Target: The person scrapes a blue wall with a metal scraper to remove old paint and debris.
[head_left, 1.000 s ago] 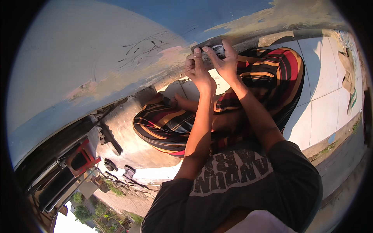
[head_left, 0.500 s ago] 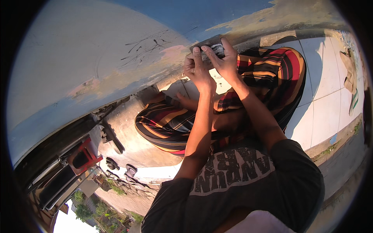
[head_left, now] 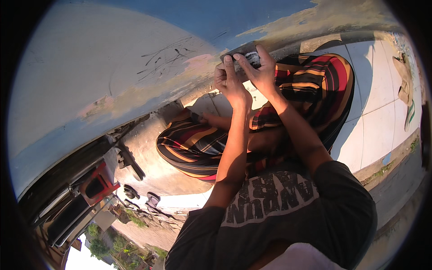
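Between my two hands is a dark, flat piece with a whitish patch (head_left: 253,58), held up close to the painted wall; its exact kind cannot be made out. My left hand (head_left: 231,85) is closed on its left end, with the thumb on top and the other fingers curled. Gripping its right side is my right hand (head_left: 262,74), thumb stretched toward the left thumb and fingers behind the piece. Below the hands are my crossed legs in a striped black, red and orange cloth (head_left: 315,85).
A blue and white wall (head_left: 112,58) with peeling paint and dark scratches runs across the front. White floor tiles (head_left: 378,94) lie at the right, with a brown cloth (head_left: 404,83) on them. Sandals (head_left: 130,164) and a red-framed chair (head_left: 100,183) are at the left.
Almost nothing differs. The view has shifted a little, and both hands keep the same hold on the dark flat piece.
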{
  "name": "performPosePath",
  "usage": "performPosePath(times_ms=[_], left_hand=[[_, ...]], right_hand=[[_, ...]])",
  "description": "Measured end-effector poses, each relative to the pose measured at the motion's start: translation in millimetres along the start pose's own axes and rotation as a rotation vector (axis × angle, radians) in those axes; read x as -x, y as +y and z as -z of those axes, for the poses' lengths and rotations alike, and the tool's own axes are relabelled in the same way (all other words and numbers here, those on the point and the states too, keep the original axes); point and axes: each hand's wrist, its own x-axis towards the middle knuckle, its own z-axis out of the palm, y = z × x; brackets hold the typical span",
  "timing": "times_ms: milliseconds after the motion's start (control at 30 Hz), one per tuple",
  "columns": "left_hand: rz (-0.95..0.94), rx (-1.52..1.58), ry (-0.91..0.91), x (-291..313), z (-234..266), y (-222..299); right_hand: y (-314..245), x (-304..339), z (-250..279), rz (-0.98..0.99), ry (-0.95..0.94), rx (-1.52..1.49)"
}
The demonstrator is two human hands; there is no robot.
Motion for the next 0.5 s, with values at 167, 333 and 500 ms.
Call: performPosePath(times_ms=[167,333,500], left_hand=[[0.013,0.012,0.014,4,-1,4],[0.0,-0.014,-0.002,8,-10,11],[-0.04,-0.023,-0.011,6,-10,5]], right_hand=[[-3,0,-4,0.061,0.025,-0.068],[-5,-2,-1,0.1,0.032,-0.026],[8,-2,-3,0.071,0.035,-0.103]])
